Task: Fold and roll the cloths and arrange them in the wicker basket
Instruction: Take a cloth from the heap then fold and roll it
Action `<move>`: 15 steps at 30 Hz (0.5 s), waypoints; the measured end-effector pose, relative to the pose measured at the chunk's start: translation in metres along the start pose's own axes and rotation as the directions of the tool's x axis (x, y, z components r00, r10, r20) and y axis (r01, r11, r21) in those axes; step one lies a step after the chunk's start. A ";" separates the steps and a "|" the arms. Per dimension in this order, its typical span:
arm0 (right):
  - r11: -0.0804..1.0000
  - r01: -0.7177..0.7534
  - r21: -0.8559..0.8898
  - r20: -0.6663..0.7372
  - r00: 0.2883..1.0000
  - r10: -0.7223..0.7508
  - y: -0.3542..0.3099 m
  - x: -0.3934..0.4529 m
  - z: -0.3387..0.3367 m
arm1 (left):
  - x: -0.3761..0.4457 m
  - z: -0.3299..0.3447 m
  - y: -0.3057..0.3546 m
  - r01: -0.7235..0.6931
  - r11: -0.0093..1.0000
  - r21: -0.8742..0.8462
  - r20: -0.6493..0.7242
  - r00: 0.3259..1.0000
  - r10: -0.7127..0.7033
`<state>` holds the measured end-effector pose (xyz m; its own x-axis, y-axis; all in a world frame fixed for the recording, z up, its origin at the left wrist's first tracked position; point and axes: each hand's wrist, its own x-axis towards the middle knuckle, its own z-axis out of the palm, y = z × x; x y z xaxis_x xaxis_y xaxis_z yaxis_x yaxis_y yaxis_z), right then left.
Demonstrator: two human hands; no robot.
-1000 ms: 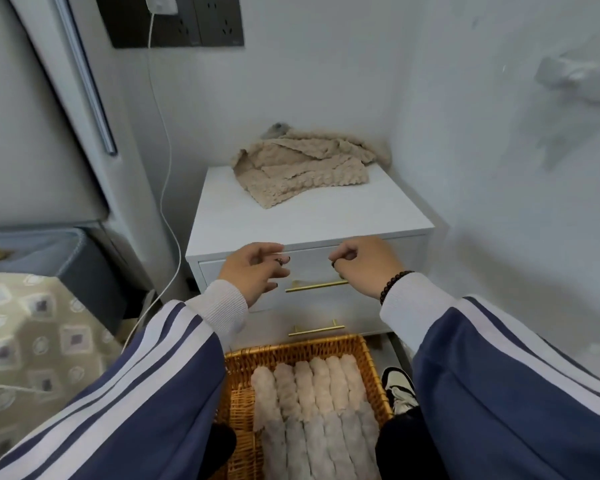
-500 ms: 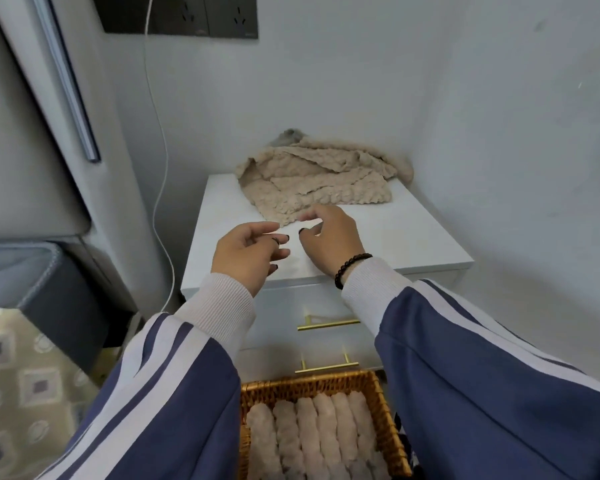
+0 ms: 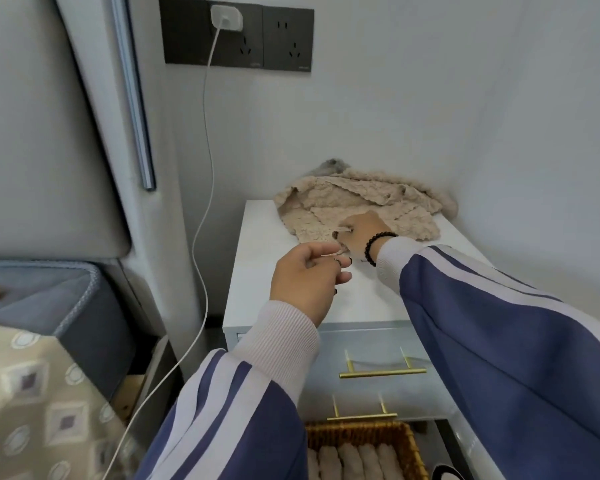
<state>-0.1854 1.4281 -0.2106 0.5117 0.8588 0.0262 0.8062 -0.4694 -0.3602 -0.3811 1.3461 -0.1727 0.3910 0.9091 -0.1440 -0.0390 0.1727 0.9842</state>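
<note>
Wicker basket (image 3: 409, 441) on floor below counter (image 3: 257, 271), row of rolled cloths (image 3: 350, 462) already inside; loose cloths (image 3: 354, 206) heaped at counter's far edge; right hand (image 3: 361, 233) pinching heap's near edge, left hand (image 3: 309, 278) loosely curled, holding nothing; more folding left

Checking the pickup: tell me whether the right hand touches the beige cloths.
Touching. The head view shows the right hand lying on the beige cloths' near edge.
</note>
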 end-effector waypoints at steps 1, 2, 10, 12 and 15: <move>1.000 0.009 -0.021 -0.004 1.000 -0.009 -0.001 0.002 -0.003 | -0.001 0.000 0.000 0.000 1.000 0.006 0.005 1.000 0.000; 1.000 0.006 -0.018 -0.035 0.999 -0.007 -0.002 0.002 -0.006 | -0.002 -0.002 0.000 -0.002 1.000 0.012 0.005 1.000 0.002; 0.790 -0.044 0.611 -0.271 0.926 0.261 0.014 -0.022 -0.033 | -0.004 -0.016 0.002 0.003 0.999 0.045 -0.017 1.000 -0.002; 0.726 0.098 0.681 -0.383 0.892 0.239 0.015 -0.040 -0.049 | -0.006 -0.015 0.002 0.013 0.999 0.052 -0.016 1.000 -0.012; 0.641 0.295 0.708 -0.506 0.846 0.170 0.010 -0.076 -0.069 | -0.008 -0.012 0.000 0.044 0.998 0.049 -0.007 0.999 -0.044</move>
<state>-0.1961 1.3445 -0.1521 0.7198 0.5426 0.4330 0.4577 0.0980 -0.8837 -0.3956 1.3437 -0.1731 0.3855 0.9033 -0.1880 0.0231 0.1943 0.9807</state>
